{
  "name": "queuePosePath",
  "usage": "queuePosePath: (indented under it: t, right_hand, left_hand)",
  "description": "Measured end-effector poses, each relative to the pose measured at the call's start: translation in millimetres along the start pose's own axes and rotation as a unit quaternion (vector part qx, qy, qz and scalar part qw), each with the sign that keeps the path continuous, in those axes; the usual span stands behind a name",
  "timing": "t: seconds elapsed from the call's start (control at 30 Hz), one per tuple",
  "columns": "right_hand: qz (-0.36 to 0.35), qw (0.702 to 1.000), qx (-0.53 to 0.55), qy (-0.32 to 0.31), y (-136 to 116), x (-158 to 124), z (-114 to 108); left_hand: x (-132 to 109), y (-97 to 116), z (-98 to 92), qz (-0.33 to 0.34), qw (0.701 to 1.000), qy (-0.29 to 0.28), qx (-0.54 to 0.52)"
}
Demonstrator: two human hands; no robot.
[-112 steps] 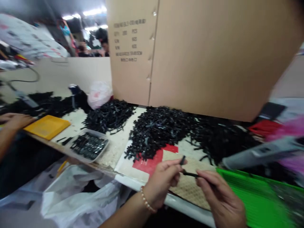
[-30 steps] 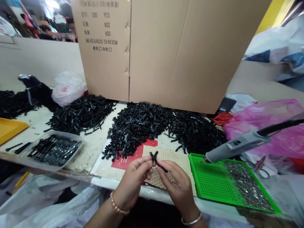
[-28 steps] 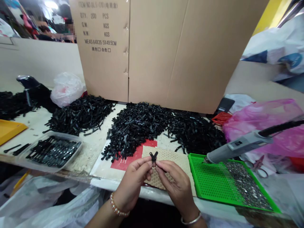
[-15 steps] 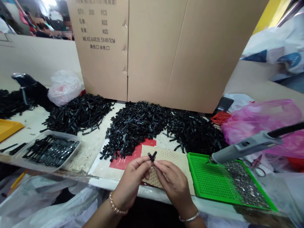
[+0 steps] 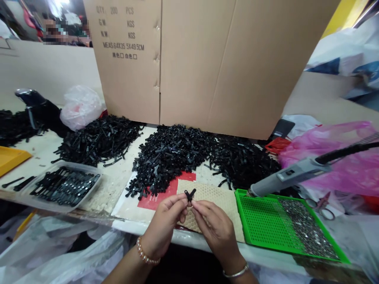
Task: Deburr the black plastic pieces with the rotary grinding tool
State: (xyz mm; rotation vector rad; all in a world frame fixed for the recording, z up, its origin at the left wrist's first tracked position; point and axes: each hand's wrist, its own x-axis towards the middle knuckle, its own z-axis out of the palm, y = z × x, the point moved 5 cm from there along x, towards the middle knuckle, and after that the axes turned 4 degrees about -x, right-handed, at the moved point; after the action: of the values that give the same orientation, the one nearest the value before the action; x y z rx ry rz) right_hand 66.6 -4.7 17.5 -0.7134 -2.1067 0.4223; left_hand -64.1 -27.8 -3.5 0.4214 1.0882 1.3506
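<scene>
Pinching two crossed black strips (image 5: 190, 195) between both fingertip grips, left hand (image 5: 166, 227) and right hand (image 5: 214, 228) should keep them squarely aligned above the honeycomb mat (image 5: 220, 199).

black strip piles (image 5: 177, 154) ahead, green tray (image 5: 260, 225) right

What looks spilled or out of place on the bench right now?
Nothing looks damaged. The black strips lie in loose heaps that spread onto the red sheet, and the grey tool rests tilted, its tip at the green tray edge.
</scene>
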Motion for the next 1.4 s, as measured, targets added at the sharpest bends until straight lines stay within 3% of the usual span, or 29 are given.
queuePosePath:
  t: [0.4,0.53,0.63,0.8,0.87,1.0,1.13,1.3,1.4]
  right_hand:
    - [-0.024,0.999,-0.018,-0.013,0.0,-1.6,2.1]
    - [-0.016,0.999,-0.034,-0.032,-3.9,-5.1,6.0]
    - [0.008,0.998,0.012,-0.054,-2.2,4.8,2.0]
    - [0.062,0.998,0.005,-0.028,37.8,50.5,-6.5]
    - [0.104,0.99,-0.039,-0.082,64.1,69.1,7.2]
    - [0.151,0.947,-0.166,-0.229,100.4,88.8,49.2]
    - [0.148,0.937,-0.207,-0.24,103.6,96.3,66.7]
    - [0.154,0.937,-0.203,-0.241,104.2,104.0,48.9]
    - [0.147,0.954,-0.155,-0.211,107.8,106.1,28.1]
  left_hand:
    - [-3.0,-2.1,0.0,-0.002,0.999,-0.017,0.04]
    - [1.2,-11.2,-4.6,0.006,0.999,0.006,0.032]
    - [7.8,-9.4,-12.4,0.034,0.998,0.036,0.03]
    - [15.4,13.4,-26.5,0.095,0.991,0.073,0.053]
    - [14.9,18.2,-30.0,0.102,0.99,0.072,0.061]
    - [9.7,15.8,-33.6,0.094,0.99,0.047,0.096]
    - [7.9,12.0,-38.8,0.083,0.99,0.028,0.11]
    - [13.4,14.1,-49.0,0.074,0.992,0.038,0.096]
    - [16.8,15.4,-52.9,0.061,0.994,0.052,0.07]
